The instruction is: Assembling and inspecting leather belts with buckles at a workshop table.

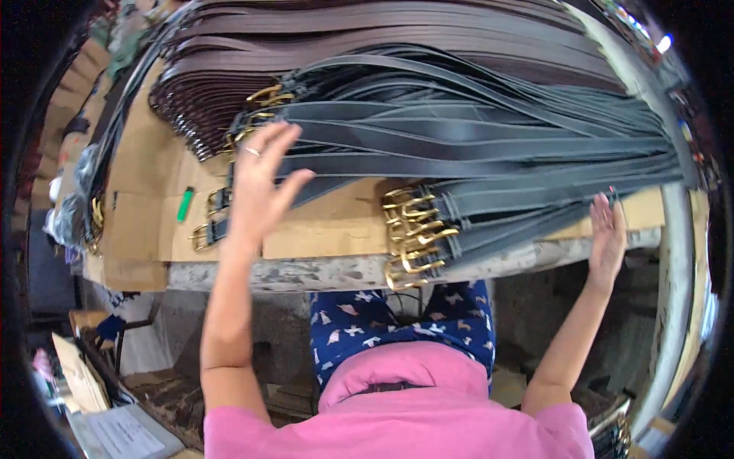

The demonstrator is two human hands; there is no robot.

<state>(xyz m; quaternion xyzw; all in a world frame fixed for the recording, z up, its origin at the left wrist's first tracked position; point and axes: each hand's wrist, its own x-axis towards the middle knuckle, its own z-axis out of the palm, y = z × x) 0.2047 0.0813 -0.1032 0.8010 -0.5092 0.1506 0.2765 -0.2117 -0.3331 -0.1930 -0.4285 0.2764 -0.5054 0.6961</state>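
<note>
Across the table lies a thick pile of black belts (459, 145) with pale stitched edges and gold buckles at their left ends. My left hand (262, 180), wearing a ring, is above the buckle ends with thumb and fingers spread; it holds nothing. A nearer bundle of black belts (497, 203) has its gold buckles (413, 229) gathered near the table's front edge. My right hand (608, 241) is beside the right part of this bundle, fingers stretched out along the outer belt. Whether its fingertips touch the belt I cannot tell.
Behind lie many dark brown belts (367, 30) in layers, their ends stacked at the left. A green lighter (185, 204) rests on the cardboard (329, 227) covering the table. A pale rail (667, 252) runs along the right side. Papers (126, 434) sit at the lower left.
</note>
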